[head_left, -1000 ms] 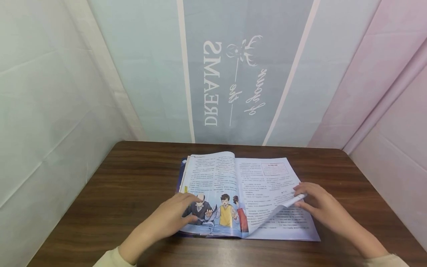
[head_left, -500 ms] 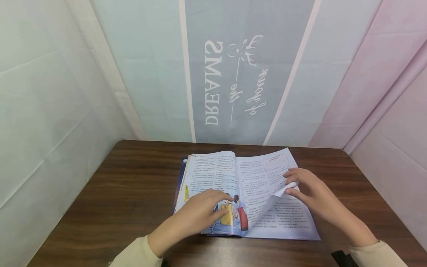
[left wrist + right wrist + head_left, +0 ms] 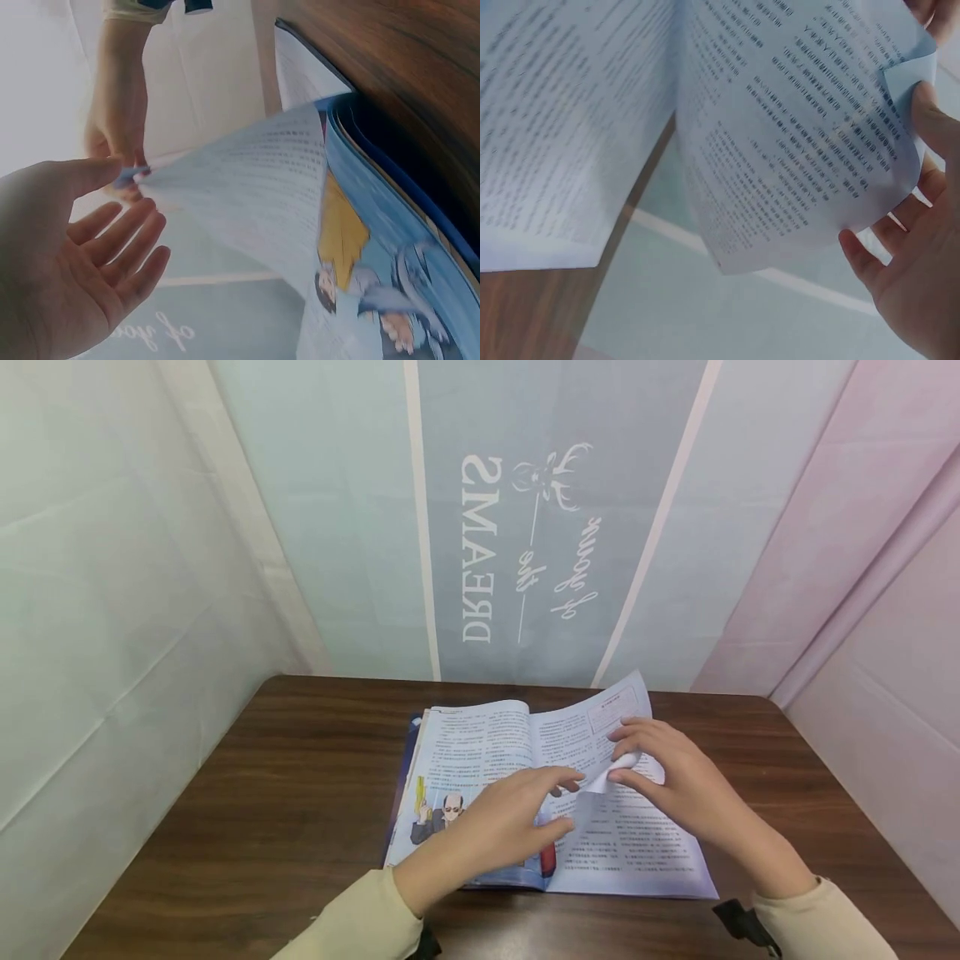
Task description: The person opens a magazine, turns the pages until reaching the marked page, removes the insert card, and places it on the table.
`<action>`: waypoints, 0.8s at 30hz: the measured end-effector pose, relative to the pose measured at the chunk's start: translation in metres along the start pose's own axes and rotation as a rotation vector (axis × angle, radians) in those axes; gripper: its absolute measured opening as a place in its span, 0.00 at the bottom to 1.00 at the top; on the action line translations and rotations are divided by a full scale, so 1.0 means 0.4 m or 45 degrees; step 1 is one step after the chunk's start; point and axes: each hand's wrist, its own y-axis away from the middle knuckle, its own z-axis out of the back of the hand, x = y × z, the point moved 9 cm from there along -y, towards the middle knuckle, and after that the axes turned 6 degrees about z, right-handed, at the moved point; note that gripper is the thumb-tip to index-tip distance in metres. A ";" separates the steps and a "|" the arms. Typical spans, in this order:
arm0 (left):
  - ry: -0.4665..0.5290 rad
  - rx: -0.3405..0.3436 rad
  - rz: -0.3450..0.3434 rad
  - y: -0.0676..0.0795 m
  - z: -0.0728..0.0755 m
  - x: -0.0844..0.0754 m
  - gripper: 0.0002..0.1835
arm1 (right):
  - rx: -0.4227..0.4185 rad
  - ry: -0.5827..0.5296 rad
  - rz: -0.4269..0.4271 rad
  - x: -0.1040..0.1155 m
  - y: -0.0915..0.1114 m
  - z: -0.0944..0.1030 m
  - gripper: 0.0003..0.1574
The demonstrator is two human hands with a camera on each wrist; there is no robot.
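Note:
An open magazine lies on the table, with printed text and a cartoon picture on its left side. My right hand pinches the outer edge of a right-hand page, which is lifted and curves up off the sheets beneath. In the right wrist view, the thumb folds a bit of that page over against the fingers. Above the magazine's middle, my left hand reaches toward the lifted edge with its fingers loosely extended, holding nothing. Its palm shows in the left wrist view.
The dark wood table extends around the magazine on all sides. A fabric backdrop with mirrored lettering hangs behind the table's far edge, and pale cloth walls stand at both sides.
My right hand has moved left and away from me, lifting the page higher. The left hand has left the magazine's left side and come rightward toward the page edge.

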 end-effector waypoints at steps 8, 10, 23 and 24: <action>0.051 -0.119 -0.033 -0.026 0.005 -0.030 0.29 | -0.019 0.061 0.008 0.030 -0.018 -0.001 0.19; 0.054 -0.148 -0.040 -0.029 0.007 -0.035 0.28 | -0.025 0.073 0.011 0.033 -0.019 -0.001 0.19; 0.039 -0.281 -0.022 -0.031 0.017 -0.021 0.22 | -0.224 0.069 0.100 0.060 -0.013 0.035 0.33; 0.037 -0.289 -0.016 -0.030 0.019 -0.017 0.23 | -0.248 0.049 0.104 0.062 -0.011 0.040 0.35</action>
